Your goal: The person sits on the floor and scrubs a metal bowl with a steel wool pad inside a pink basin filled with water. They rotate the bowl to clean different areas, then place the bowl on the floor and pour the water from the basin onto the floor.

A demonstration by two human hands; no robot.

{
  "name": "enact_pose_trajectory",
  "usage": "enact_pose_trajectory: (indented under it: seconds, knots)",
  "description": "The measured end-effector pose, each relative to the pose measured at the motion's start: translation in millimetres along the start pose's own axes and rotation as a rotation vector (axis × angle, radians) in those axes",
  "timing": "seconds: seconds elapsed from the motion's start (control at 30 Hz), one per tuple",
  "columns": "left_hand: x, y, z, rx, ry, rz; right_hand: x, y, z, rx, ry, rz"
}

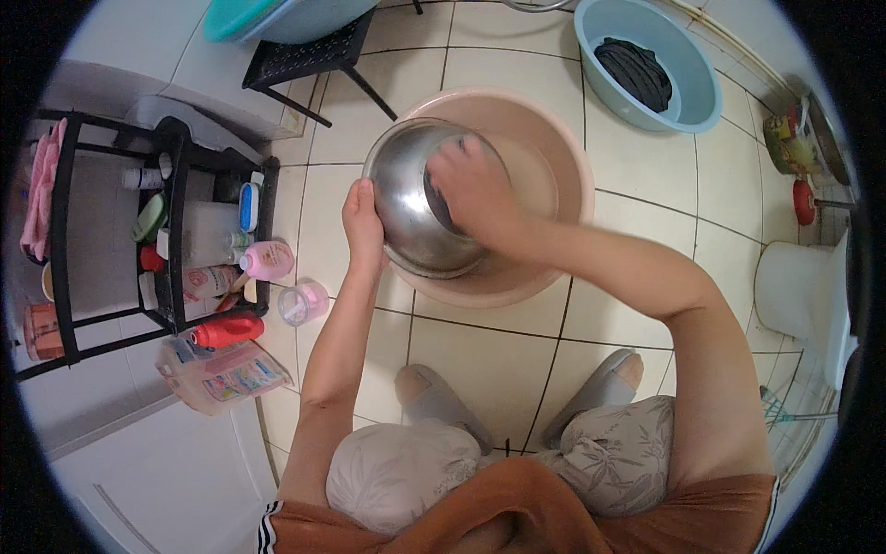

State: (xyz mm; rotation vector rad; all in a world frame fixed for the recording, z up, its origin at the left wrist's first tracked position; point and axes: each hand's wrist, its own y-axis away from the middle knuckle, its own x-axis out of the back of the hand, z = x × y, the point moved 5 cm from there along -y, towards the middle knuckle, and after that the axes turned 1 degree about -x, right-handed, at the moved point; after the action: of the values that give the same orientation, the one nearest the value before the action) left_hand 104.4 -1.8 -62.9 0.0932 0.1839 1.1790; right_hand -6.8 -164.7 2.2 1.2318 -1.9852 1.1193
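A metal bowl point(405, 201) is tilted over the left part of a pink plastic basin point(574, 159), which stands on the tiled floor and holds cloudy water. With the thumb on its rim, my left hand point(365, 225) grips the bowl at its left side. My right hand point(474, 187) is inside or against the bowl, its fingers curled and blurred. Something dark shows beside those fingers; whether it is cloth or the bowl's shaded inside, I cannot tell, and what the fingers hold is hidden.
A light blue basin point(706, 104) with dark cloth point(633, 73) stands at the upper right. A black stool point(311, 59) bears more basins at the upper left. Left is a black rack point(176, 228) with bottles, a clear cup point(302, 305) beside it. Slippered feet are below.
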Motion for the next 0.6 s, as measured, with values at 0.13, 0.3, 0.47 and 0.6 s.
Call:
enact_pose_trajectory:
  seconds: [0.13, 0.3, 0.47, 0.6]
  knots:
    - [-8, 7, 7, 0.048, -0.032, 0.102, -6, -5, 45, -0.093, 0.027, 0.102]
    - [-11, 8, 11, 0.015, -0.109, 0.087, -8, 63, 24, -0.117, -0.001, -0.085]
    - [-3, -1, 0, -0.021, -0.020, 0.018, -4, 4, -31, 0.127, -0.014, -0.038]
    - [-8, 8, 4, 0.007, -0.013, 0.118, -30, -61, 32, -0.012, 0.095, 0.200]
